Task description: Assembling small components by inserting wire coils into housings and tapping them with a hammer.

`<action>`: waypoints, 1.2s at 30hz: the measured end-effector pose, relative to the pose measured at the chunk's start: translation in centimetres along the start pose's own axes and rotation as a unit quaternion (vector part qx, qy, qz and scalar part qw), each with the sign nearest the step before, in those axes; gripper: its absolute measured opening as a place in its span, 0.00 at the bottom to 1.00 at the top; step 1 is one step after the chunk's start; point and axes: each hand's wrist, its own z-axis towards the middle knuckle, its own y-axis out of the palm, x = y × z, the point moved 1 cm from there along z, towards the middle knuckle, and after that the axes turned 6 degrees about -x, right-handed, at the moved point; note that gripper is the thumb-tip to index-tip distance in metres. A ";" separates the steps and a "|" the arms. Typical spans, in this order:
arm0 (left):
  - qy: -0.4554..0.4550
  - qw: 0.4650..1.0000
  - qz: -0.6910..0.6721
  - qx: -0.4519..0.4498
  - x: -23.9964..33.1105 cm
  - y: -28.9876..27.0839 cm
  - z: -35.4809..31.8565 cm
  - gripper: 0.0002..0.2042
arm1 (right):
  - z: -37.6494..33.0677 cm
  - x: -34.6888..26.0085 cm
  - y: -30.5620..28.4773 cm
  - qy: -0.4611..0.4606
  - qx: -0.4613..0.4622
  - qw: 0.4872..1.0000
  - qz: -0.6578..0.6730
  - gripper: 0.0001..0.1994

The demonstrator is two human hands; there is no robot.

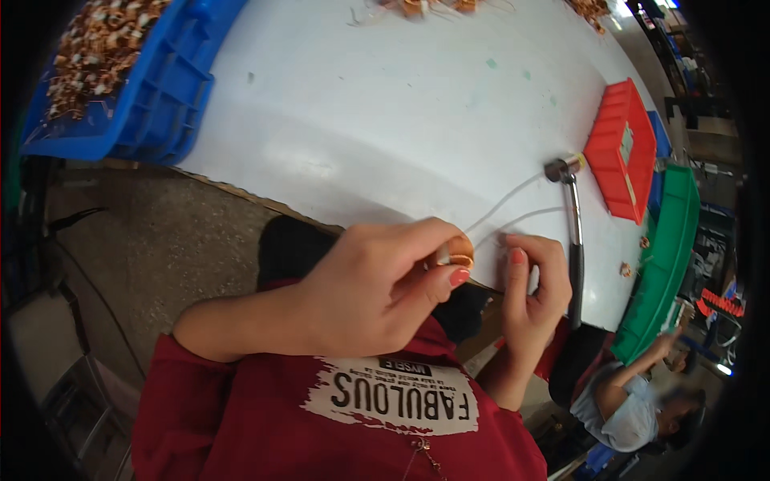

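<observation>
Copper coil [460, 248] pinched tight in left fingers [433, 287]; right fingers [517, 280] loosely curled, hold unclear.

Left hand [365, 280]: by the near edge of the worktop [361, 136], thumb and forefinger closed in a pinch.
Left forearm [249, 325]: bare, short of the worktop, running roughly sideways.
Right hand [539, 293]: by the worktop's near edge, fingers curled, thumb upright.
Right forearm [513, 377]: pointing toward the worktop.

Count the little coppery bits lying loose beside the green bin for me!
2 that I can see: the upper bit close to the green bin, and the lower bit a little further left, on the white table. More could be hidden behind the bin.
</observation>
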 end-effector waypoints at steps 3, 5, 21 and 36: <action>-0.007 0.999 0.052 0.002 0.6 -0.1 -0.1 0.09 | -0.2 0.4 -0.3 -0.023 0.008 0.999 0.022 0.06; 0.006 1.000 0.031 0.001 0.9 -0.3 -0.1 0.09 | -0.2 0.4 -0.3 -0.033 0.008 0.999 -0.002 0.07; -0.094 0.977 -0.184 0.050 1.3 0.4 0.8 0.11 | -0.2 1.6 -0.3 0.002 0.002 0.998 0.062 0.06; -0.066 0.996 -0.034 0.045 3.4 -1.0 0.6 0.09 | -0.4 1.6 -0.3 -0.062 -0.001 0.996 0.072 0.05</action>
